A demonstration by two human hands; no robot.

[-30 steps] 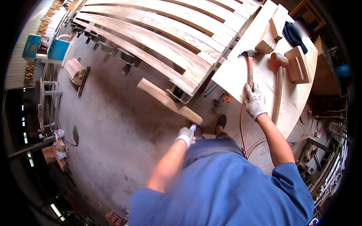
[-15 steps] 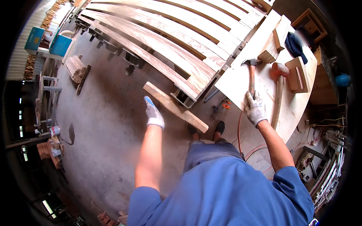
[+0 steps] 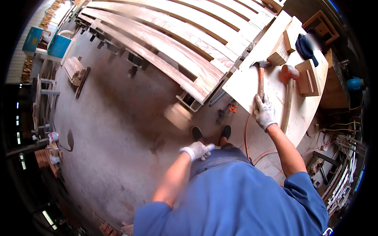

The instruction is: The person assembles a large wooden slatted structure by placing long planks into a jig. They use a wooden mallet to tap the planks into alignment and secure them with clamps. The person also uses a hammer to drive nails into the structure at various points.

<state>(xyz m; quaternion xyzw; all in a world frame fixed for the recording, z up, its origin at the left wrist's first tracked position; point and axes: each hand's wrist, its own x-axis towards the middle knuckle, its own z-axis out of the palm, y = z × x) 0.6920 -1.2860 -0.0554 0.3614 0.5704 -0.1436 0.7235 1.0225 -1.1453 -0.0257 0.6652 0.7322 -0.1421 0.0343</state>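
The claw hammer (image 3: pixel 261 80) lies on the pale table (image 3: pixel 244 84), with a dark metal head and a thin orange-brown handle. The right hand (image 3: pixel 265 113), in a dirty white glove, is laid over the end of that handle; I cannot tell how tight it is. The left hand (image 3: pixel 199 150), in a glove too, is bent near the dark shorts (image 3: pixel 216 160), and I cannot tell if it holds anything. A short wood piece (image 3: pixel 178 116) is a light brown blur above the shoes. Beside the hammer lies a mallet (image 3: pixel 290 72) with a fat, dull red head and a long wooden handle. Square-edged wood blocks (image 3: pixel 278 53) sit behind them. Long, flat slats (image 3: pixel 165 39) with swirly grain make a big striped frame. The grey floor (image 3: pixel 110 137) looks hard and stained.
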